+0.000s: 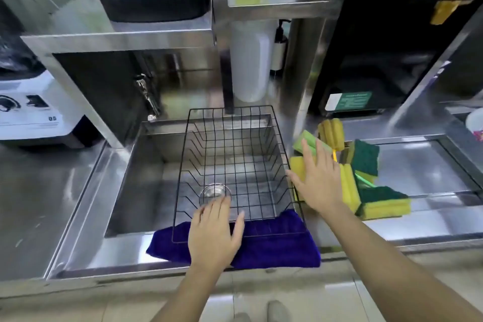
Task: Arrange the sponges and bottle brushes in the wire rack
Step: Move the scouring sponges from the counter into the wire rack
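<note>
Steel sink (pixel 146 165), wire rack (pixel 235 165); left hand (pixel 213 232), right hand (pixel 317 180) grips open over sponges (pixel 376 204)

A brushed stainless-steel surface (pixel 65 204) runs the width of the view, with a rectangular steel sink (pixel 146 178) sunk into its middle. A black wire rack (pixel 261 117) spans the sink, its near edge resting on a folded dark-blue cloth (pixel 282 246) draped over the front lip. To the right of the sink, a loose pile of yellow-and-green sponges (pixel 379 206) lies on the surface, with a yellow foam bottle brush (pixel 333 131) among them. At far left stands a white appliance (pixel 31 112).
</note>
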Demonstrator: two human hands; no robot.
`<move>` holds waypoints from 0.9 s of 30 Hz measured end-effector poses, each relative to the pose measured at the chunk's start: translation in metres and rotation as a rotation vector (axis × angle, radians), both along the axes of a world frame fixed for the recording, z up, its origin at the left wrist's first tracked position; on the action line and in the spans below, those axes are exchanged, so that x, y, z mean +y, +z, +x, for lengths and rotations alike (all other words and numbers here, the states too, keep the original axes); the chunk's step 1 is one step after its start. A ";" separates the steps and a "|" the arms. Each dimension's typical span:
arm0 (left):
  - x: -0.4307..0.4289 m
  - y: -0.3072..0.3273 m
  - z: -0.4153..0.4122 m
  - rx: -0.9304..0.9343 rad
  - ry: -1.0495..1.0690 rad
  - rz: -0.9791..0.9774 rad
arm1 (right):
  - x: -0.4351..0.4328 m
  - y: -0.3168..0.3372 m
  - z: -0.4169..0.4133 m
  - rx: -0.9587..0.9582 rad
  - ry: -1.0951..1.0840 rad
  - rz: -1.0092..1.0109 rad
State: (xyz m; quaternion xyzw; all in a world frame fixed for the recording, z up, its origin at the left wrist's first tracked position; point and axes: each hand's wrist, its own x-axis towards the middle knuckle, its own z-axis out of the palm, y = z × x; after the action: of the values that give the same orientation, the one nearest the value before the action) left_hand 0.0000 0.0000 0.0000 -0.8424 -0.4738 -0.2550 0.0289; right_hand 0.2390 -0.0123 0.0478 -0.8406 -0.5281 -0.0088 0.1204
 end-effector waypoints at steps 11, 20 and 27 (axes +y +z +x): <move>-0.004 -0.016 -0.001 0.044 -0.018 0.238 | 0.011 0.001 -0.004 0.249 -0.108 -0.188; -0.003 -0.016 0.000 0.076 -0.013 0.238 | 0.023 0.006 0.009 0.635 -0.414 -0.117; -0.003 -0.016 -0.001 0.092 -0.030 0.219 | 0.029 0.024 0.019 0.594 -0.500 -0.144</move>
State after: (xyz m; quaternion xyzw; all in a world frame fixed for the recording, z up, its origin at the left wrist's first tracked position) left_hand -0.0006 -0.0028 -0.0163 -0.8520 -0.4287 -0.2666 0.1387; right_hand 0.2581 0.0168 0.0719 -0.9155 -0.2484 0.2428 0.2031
